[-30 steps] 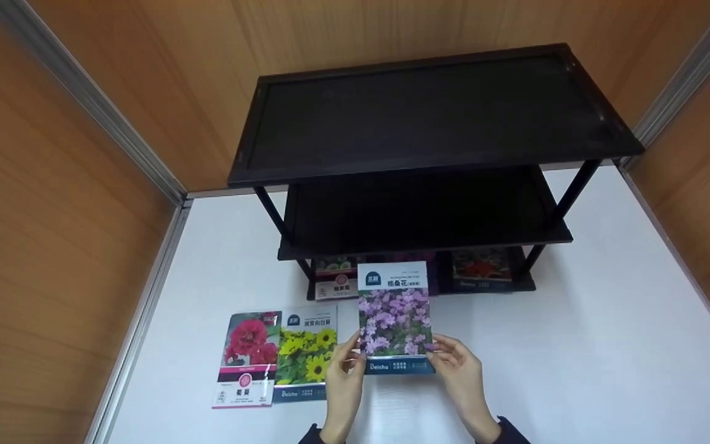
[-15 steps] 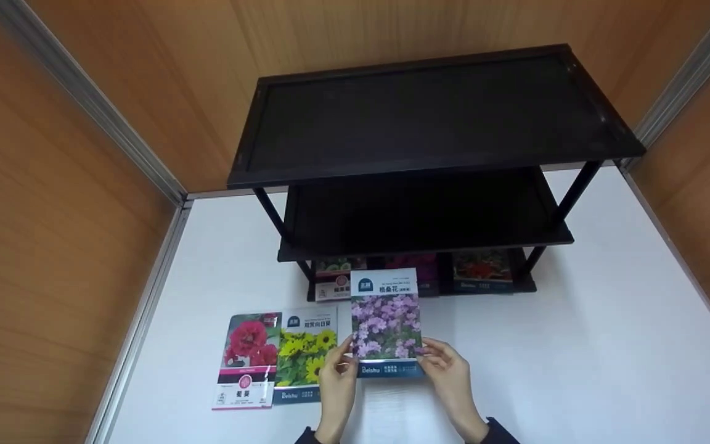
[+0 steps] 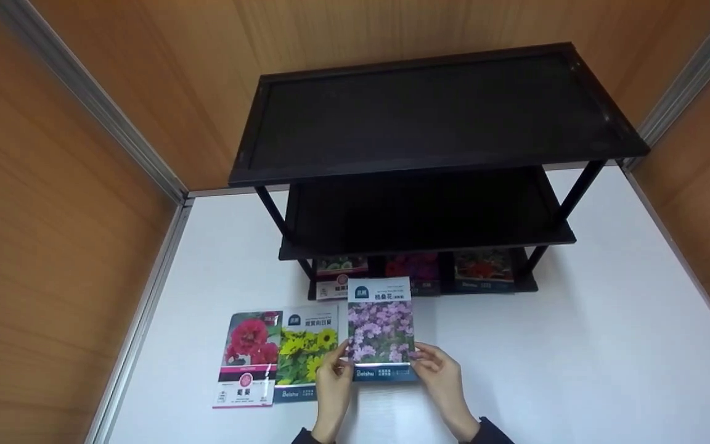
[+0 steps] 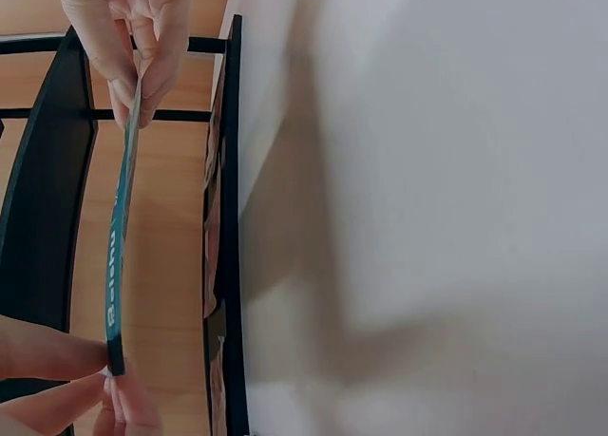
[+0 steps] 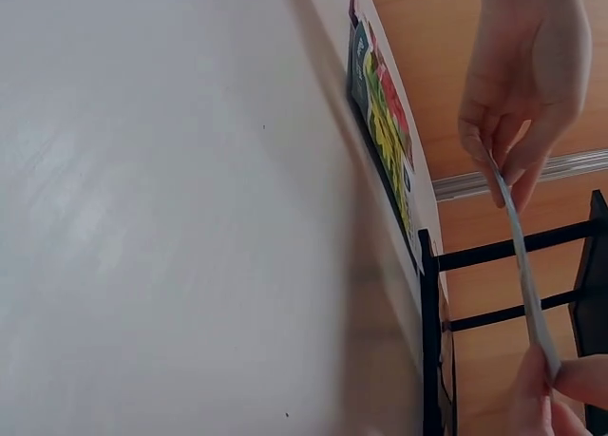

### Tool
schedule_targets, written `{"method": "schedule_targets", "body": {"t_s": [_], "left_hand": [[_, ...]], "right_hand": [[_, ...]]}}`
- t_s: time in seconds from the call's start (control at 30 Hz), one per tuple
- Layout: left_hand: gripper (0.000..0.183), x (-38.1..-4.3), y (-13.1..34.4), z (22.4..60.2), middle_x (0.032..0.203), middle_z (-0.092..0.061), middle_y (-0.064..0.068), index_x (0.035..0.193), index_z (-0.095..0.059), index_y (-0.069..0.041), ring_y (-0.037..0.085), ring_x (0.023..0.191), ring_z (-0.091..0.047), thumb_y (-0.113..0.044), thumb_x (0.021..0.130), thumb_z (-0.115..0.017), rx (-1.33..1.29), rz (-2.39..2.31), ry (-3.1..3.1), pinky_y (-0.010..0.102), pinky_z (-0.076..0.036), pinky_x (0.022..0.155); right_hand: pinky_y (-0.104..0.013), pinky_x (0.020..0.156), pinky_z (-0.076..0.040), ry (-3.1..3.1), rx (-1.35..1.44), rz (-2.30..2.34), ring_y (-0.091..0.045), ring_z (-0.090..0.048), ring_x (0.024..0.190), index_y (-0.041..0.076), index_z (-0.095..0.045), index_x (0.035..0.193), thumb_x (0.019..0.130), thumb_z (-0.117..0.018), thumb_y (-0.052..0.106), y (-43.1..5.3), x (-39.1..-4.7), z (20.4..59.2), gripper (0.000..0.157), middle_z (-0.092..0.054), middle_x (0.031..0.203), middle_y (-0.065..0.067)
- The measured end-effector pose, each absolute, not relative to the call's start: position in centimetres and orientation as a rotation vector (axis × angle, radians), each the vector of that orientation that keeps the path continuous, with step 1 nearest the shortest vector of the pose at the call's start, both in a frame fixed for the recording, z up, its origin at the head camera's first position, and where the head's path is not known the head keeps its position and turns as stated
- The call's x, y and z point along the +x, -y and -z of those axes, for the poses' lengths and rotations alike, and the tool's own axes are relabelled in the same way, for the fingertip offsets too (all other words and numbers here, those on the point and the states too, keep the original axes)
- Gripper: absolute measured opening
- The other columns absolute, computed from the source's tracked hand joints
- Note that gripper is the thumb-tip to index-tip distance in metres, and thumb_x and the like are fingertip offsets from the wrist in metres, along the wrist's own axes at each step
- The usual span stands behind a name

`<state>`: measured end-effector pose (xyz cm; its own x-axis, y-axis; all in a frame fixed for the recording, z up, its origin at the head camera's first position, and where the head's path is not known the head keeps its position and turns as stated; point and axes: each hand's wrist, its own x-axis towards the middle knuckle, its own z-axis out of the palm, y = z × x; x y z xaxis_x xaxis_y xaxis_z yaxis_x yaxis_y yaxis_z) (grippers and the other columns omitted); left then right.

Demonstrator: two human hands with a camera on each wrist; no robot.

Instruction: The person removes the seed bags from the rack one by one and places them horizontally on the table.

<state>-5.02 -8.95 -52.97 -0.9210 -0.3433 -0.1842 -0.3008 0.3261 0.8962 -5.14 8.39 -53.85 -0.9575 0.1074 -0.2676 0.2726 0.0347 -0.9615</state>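
Note:
A seed packet with purple flowers (image 3: 381,333) is held up above the white table, face toward the head camera. My left hand (image 3: 334,382) pinches its lower left edge between thumb and fingers. At the opposite edge my right hand (image 3: 441,382) pinches it the same way. Both wrist views show the packet edge-on, a thin teal strip (image 4: 118,255) in the left one, raised off the table. To the left lie a yellow-flower seed packet (image 3: 307,354), partly behind my left hand, and a pink-flower seed packet (image 3: 247,357).
A black three-tier shelf (image 3: 429,117) stands at the back. Its bottom tier bears several packets, among them a red-flower packet (image 3: 484,270) at right and a magenta-flower packet (image 3: 413,265) in the middle. Wooden panels (image 3: 53,246) enclose the white table (image 3: 577,370).
Both hands have drawn the purple-flower packet slightly left and back toward the person, away from the shelf. More of the magenta-flower packet on the bottom tier shows now.

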Motion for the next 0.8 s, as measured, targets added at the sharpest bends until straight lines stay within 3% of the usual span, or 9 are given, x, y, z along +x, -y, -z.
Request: {"method": "schedule_targets", "body": {"t_s": [0.37,0.8], "left_hand": [[0.036,-4.6,9.6,53.7,0.086,-0.055,0.009,0.109,-0.058,0.007,0.013,0.069,-0.046,0.012,0.075,-0.052,0.591,1.645,2.564,0.02,-0.04,0.057],[0.036,-4.3,10.1,54.3,0.081,-0.051,0.009,0.11,-0.056,0.01,0.015,0.07,-0.044,0.013,0.075,-0.05,0.632,1.554,2.648,0.021,-0.039,0.057]], "right_hand": [[-0.019,0.064,-0.049,-2.173,0.364,1.983,-0.021,-0.061,0.078,-0.014,-0.053,0.108,0.074,-0.061,-0.006,-7.9,-5.0,54.6,0.036,-0.061,0.091,-0.02],[-0.021,0.062,-0.049,-2.138,0.336,1.908,-0.016,-0.06,0.072,-0.014,-0.052,0.11,0.073,-0.058,-0.007,-7.3,-4.8,55.5,0.038,-0.061,0.09,-0.017]]}}
